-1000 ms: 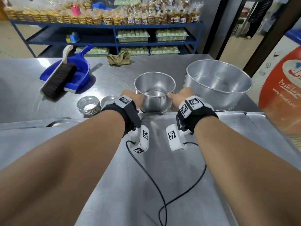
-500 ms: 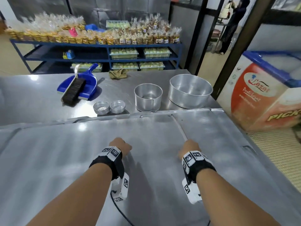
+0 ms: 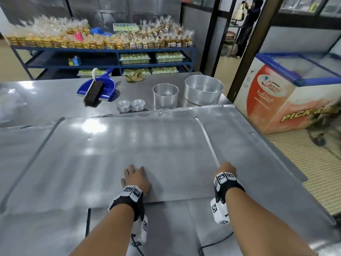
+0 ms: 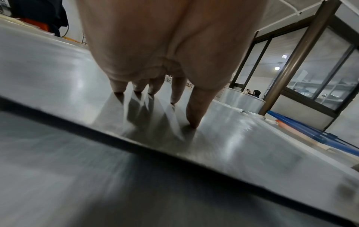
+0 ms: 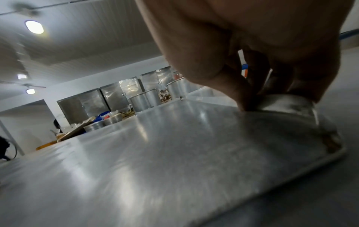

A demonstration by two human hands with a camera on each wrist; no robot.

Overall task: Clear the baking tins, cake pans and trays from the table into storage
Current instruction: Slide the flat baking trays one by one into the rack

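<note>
Head view, dustpan (image 3: 103, 87) w/ brush (image 3: 93, 91), behind tray (image 3: 129, 145)

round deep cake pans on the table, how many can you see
2. The smaller pan stands mid-table beyond the flat trays; the larger pan stands just to its right, near the table's far right corner. Others may be nested inside, unseen.

On the freezer chest (image 3: 273, 100) to my right I read "Lazat" on a white oval and "PICK" in yellow letters below.
</note>
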